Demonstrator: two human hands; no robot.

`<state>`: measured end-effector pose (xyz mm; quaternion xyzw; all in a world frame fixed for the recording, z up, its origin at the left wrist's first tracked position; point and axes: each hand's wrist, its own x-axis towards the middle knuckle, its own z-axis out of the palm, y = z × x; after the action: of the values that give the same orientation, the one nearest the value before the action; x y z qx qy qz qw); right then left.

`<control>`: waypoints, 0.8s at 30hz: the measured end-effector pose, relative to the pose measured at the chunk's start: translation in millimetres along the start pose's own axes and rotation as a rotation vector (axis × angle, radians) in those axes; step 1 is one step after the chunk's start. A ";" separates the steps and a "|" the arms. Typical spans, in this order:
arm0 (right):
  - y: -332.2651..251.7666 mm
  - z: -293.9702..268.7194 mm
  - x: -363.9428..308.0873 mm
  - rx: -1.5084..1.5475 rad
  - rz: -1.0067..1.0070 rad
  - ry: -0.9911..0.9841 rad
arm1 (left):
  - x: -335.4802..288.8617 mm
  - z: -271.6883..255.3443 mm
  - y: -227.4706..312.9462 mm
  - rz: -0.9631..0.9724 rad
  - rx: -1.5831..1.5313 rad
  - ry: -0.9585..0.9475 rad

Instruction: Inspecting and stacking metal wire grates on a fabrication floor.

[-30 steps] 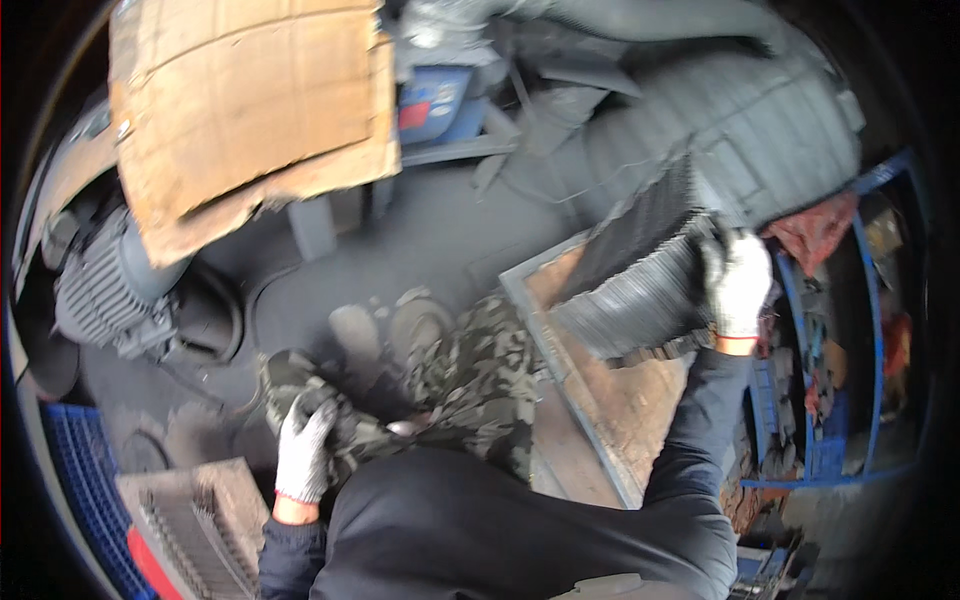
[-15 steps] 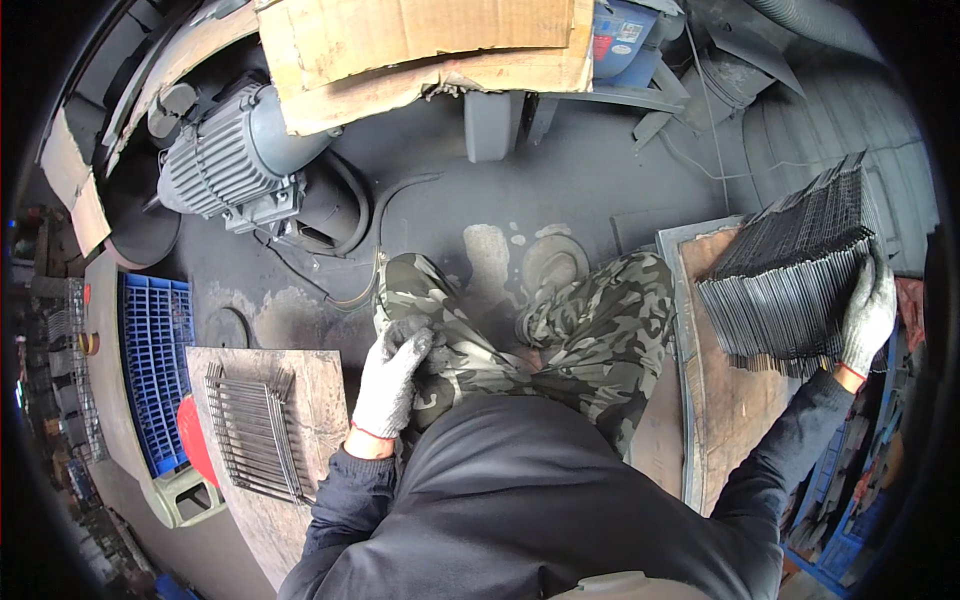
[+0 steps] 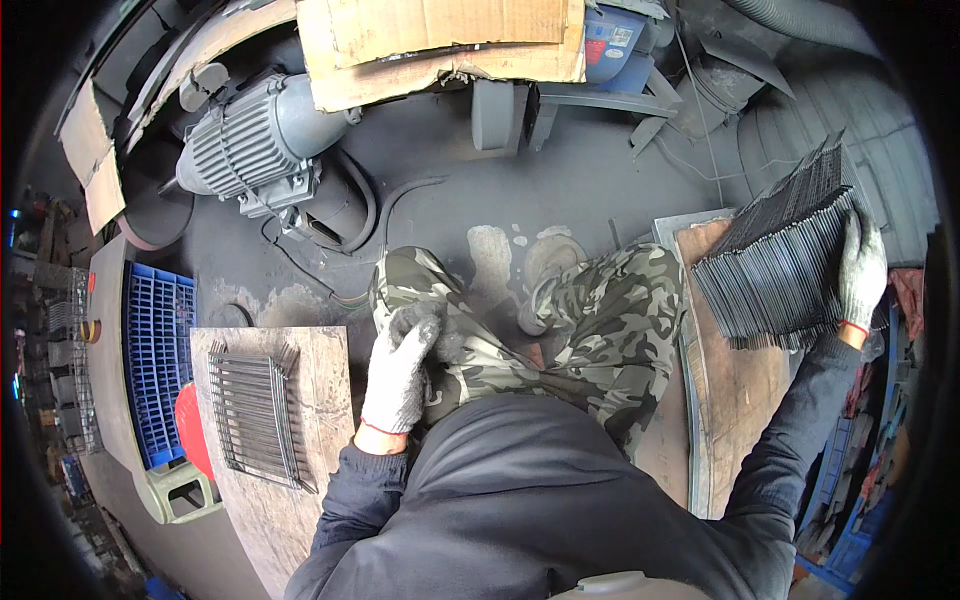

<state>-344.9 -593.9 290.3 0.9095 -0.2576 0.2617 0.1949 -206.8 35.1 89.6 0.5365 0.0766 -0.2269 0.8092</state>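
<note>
My left hand, in a whitish work glove with darkened fingertips, rests over my left thigh. Its fingers are curled in, and whatever they may hold is hidden. On the right, my gloved right hand lies along the outer end of a tall, leaning stack of dark wire racks, its fingers stretched out against the rack edges; its thumb cannot be seen. The stack stands on a wooden board in a metal frame. A smaller pile of wire racks lies on a wooden board to my left, apart from my left hand.
A grey motor stands at the far left, with cables trailing over the floor. Torn cardboard covers something ahead. Beyond the left board are a blue plastic crate, a red round object and a pale green stool.
My right hand has slid slightly down along the end of the rack stack. The left hand stays curled over my thigh. The whole view has shifted a little.
</note>
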 end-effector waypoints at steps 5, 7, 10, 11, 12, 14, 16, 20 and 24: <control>-8.5 -8.3 -1.1 0.028 0.041 -0.040 | -17.1 1.4 5.5 0.004 -0.048 -0.019; -9.1 -8.7 -1.9 0.027 0.042 -0.046 | -22.7 0.9 7.3 0.013 -0.044 -0.022; -0.4 -2.8 -3.8 0.001 0.007 -0.014 | -29.8 -0.9 6.0 0.011 -0.085 0.012; -2.9 -2.6 -4.0 -0.015 0.009 -0.015 | -34.2 1.7 9.0 0.030 -0.113 0.015; -3.3 -2.3 -3.6 -0.019 0.036 -0.029 | -36.7 1.1 8.9 0.043 -0.110 0.027; 0.3 1.7 -5.8 -0.018 0.007 0.057 | -41.9 -1.8 8.3 0.051 -0.082 0.082; 4.2 3.7 -7.3 0.011 0.002 0.072 | -47.6 -5.8 10.9 0.053 -0.097 0.102; 8.4 8.9 -4.6 0.024 -0.005 0.074 | -58.3 -24.9 11.6 0.109 0.016 0.156; 20.0 17.3 -2.0 -0.037 -0.022 0.059 | -67.8 -44.5 13.8 0.147 -0.006 0.254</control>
<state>-351.3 -617.4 279.9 0.9004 -0.2464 0.2814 0.2220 -255.3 99.0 107.6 0.5627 0.1397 -0.0970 0.8090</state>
